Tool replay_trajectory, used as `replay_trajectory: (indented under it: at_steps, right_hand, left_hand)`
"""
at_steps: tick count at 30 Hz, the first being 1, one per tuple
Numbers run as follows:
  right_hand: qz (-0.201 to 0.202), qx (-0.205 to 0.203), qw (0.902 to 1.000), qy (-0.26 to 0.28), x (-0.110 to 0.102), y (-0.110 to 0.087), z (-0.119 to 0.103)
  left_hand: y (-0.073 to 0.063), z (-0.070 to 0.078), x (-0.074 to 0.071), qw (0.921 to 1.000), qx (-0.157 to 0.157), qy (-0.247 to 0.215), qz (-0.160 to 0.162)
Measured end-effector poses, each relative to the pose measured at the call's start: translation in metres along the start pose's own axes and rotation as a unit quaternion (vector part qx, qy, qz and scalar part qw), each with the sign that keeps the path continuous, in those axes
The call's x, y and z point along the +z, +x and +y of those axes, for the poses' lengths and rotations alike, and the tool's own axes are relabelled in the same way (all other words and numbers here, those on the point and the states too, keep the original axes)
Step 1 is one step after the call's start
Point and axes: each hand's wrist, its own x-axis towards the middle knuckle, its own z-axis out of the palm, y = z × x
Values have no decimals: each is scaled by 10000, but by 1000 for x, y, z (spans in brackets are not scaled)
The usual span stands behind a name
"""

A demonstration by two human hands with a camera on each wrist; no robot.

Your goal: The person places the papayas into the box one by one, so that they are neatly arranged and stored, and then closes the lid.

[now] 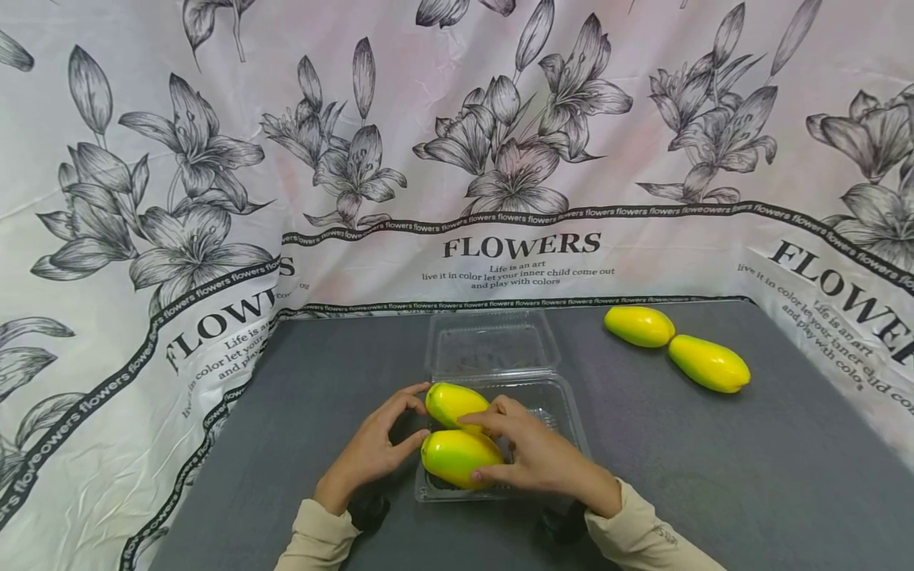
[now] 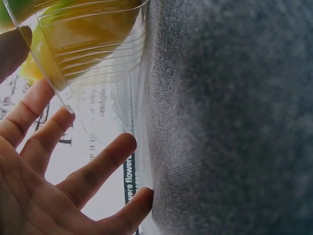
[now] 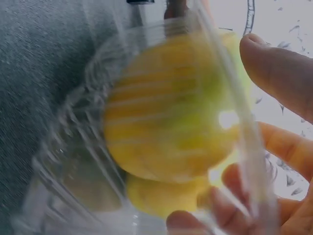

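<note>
Two yellow-green fruits, papaya-like in shape, lie side by side in the clear plastic clamshell box. On the near papaya, the right hand has its thumb at the right end and curled fingers over the top, gripping it. Its index finger reaches the far papaya. The left hand is at the box's left side, thumb by the near fruit's tip and fingers beside the far one. In the left wrist view its fingers spread loosely along the ridged wall. The right wrist view is blurred.
Two more papayas lie end to end at the back right of the grey table. The box's lid is folded back toward the flower-printed cloth that encloses the table.
</note>
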Motion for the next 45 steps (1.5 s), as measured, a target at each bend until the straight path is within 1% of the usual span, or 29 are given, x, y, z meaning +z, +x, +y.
replay_trajectory:
  at_steps: [8, 13, 22, 31, 37, 45]
  right_hand:
    - [106, 13, 9999, -65, -17, -1, 3]
    - [123, 225, 9997, -50, -28, -4, 2]
    - [86, 378, 9989, -257, -40, -5, 5]
    - [283, 407, 9983, -316, -52, -9, 10]
    - [469, 345, 9975, -402, -58, -11, 10]
    - [693, 380, 9961, -391, -65, -14, 16]
  left_hand:
    - [-1, -1, 0, 10000, -3, 40, -13]
    - [-1, 0, 1, 10000, 6, 82, 11]
    - [-1, -1, 1, 9999, 35, 89, 36]
    - [0, -1, 1, 9999, 39, 89, 35]
    - [-1, -1, 0, 10000, 31, 86, 25]
    - [0, 0, 0, 9999, 17, 96, 28]
